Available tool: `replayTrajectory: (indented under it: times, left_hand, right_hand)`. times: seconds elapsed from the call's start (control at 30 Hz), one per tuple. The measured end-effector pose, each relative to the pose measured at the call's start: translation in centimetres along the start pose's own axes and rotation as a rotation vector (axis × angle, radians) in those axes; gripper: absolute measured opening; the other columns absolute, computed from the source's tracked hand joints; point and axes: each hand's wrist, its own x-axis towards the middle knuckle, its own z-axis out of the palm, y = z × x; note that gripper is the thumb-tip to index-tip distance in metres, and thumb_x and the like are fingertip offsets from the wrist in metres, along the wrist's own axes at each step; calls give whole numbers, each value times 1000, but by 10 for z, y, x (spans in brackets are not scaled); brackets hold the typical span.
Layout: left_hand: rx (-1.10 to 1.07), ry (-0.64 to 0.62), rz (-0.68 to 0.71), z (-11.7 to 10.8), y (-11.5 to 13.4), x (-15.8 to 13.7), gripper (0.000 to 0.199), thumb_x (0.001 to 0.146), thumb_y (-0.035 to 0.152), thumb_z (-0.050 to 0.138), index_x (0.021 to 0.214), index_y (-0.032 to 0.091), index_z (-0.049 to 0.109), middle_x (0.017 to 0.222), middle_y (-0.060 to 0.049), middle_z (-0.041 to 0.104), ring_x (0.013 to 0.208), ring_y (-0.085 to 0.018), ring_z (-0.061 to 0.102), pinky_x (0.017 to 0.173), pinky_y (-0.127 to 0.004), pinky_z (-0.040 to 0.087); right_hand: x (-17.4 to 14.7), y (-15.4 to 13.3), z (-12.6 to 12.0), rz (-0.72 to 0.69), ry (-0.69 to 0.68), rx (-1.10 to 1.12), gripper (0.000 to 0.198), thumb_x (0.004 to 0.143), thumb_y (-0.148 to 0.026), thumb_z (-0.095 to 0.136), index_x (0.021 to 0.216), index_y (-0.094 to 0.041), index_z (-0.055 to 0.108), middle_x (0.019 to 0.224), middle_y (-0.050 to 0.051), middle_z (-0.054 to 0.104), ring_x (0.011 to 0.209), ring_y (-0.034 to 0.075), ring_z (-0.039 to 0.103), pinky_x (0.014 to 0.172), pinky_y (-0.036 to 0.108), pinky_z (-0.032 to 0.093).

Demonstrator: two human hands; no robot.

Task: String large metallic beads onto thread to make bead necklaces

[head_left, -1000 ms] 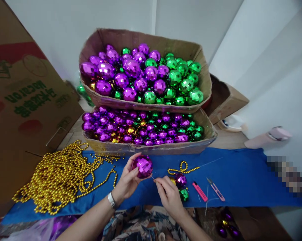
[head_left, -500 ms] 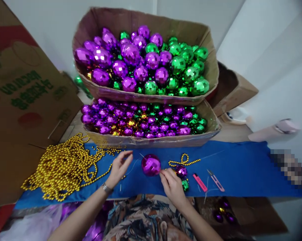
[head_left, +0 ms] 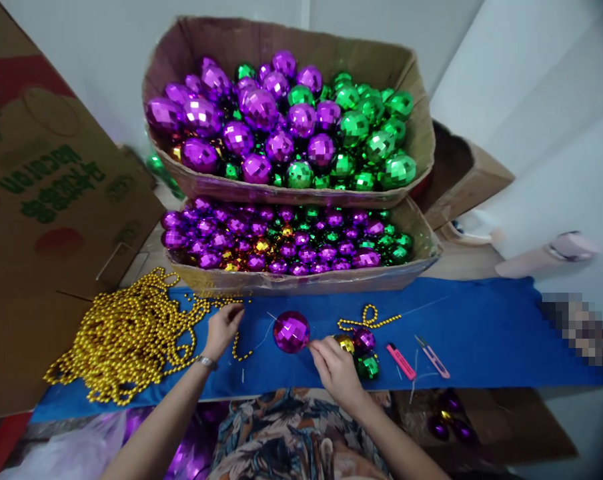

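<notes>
A shiny purple faceted ball (head_left: 291,332) is held just above the blue cloth (head_left: 481,333). My right hand (head_left: 337,370) pinches it at its right end; whether the fingertips grip the ball or something thin coming out of it is hard to see. From the ball's left side sticks a thin pale needle-like piece, with a fine thread curving down to a short gold bead strand (head_left: 240,356). My left hand (head_left: 224,328) is closed in a pinch above that strand, and what lies between its fingertips is hidden. By my right hand lie small gold, purple and green balls (head_left: 367,367).
A heap of gold bead strands (head_left: 126,340) lies at left. Two cardboard boxes (head_left: 301,283) of purple, green and gold balls stand behind the cloth. A pink cutter (head_left: 401,361), thread snips (head_left: 432,357) and a gold bead string (head_left: 369,325) lie at right.
My left hand has moved left and its spread fingers have closed. The purple ball, held by my right hand, has shifted slightly left and down. More of the short bead strand shows.
</notes>
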Motion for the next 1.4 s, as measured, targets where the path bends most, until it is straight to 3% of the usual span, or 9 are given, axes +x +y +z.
replayTrajectory:
  times: [0.17, 0.33, 0.53, 0.83, 1.0, 1.2, 1.3, 1.4]
  left_hand:
    - [-332, -63, -61, 21, 42, -17, 45, 73, 50, 68, 101, 16, 60, 94, -9, 68, 82, -20, 66, 80, -37, 52]
    - [-814, -130, -258, 31, 74, -34, 40, 57, 27, 87, 89, 16, 67, 85, -4, 71, 73, -14, 67, 73, -28, 55]
    - [-871, -124, -241, 35, 84, -41, 37, 53, 21, 89, 82, 14, 69, 80, -5, 73, 70, -14, 67, 68, -25, 56]
    - [-822, -78, -198, 37, 85, -42, 36, 51, 24, 89, 80, 14, 70, 79, -4, 72, 70, -12, 65, 67, -23, 54]
    - [-612, -110, -87, 34, 74, -43, 35, 55, 25, 87, 84, 16, 71, 92, -5, 71, 74, -11, 64, 71, -21, 52]
    - [-326, -241, -14, 46, 43, -53, 22, 67, 35, 79, 75, 16, 71, 109, -10, 67, 92, -20, 64, 79, -29, 51]
    - [-172, -272, 125, 51, 41, -62, 20, 73, 38, 73, 74, 18, 72, 108, -11, 67, 98, -23, 63, 86, -35, 49]
    - [-19, -274, 339, 55, 56, -72, 14, 76, 34, 71, 75, 20, 72, 106, -9, 67, 100, -23, 63, 90, -37, 47]
  right_hand:
    - [0, -1, 2, -8, -28, -25, 27, 99, -21, 37, 98, -18, 63, 82, 5, 59, 73, 14, 59, 67, 24, 47]
    - [1, -2, 0, -13, -16, -46, 26, 99, -22, 37, 98, -18, 63, 83, 6, 60, 72, 14, 59, 68, 24, 47]
    - [2, -3, -2, -20, -14, -61, 26, 98, -21, 37, 99, -18, 63, 83, 6, 59, 71, 14, 59, 67, 24, 47]
    - [-1, 1, 0, -25, -22, -98, 26, 98, -20, 37, 100, -17, 63, 81, 5, 58, 70, 14, 59, 66, 23, 46]
    - [-5, 2, 5, -9, -71, -159, 27, 98, -20, 36, 98, -19, 63, 80, 5, 57, 68, 14, 58, 65, 24, 46]
    - [-25, 17, 23, 197, -76, 16, 15, 94, -20, 44, 97, -19, 58, 86, 5, 64, 78, 16, 63, 71, 25, 50]
    - [-31, 25, 20, 259, -131, 28, 17, 90, -15, 46, 102, -18, 57, 92, 6, 67, 84, 18, 65, 74, 27, 52]
    - [-23, 21, 7, 244, -105, -3, 25, 94, -19, 43, 115, -19, 56, 106, 8, 66, 97, 19, 64, 84, 31, 51]
